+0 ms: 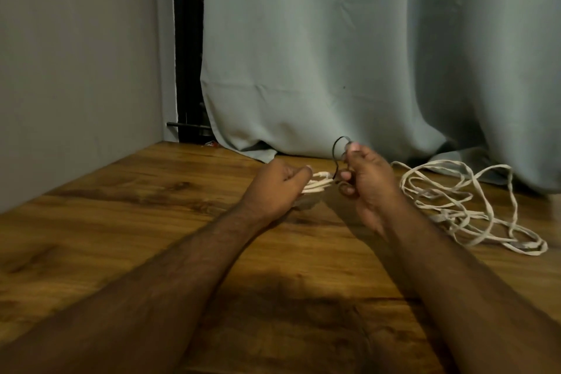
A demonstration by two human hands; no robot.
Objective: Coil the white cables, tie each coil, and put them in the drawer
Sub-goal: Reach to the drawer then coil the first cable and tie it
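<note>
My left hand (277, 187) grips a small coil of white cable (318, 184) just above the wooden table (121, 237); only the coil's strands stick out past my fingers. My right hand (367, 182) pinches a thin black tie (336, 155) between thumb and fingers. The tie loops up and runs down to the coil. To the right, a loose tangle of white cable (467, 206) lies spread on the table. No drawer is in view.
A grey-green curtain (364, 55) hangs behind the table and touches its far edge. A grey wall (76, 70) stands on the left, with a dark gap (188, 70) between wall and curtain. A small red scrap (211, 143) lies at the table's far edge.
</note>
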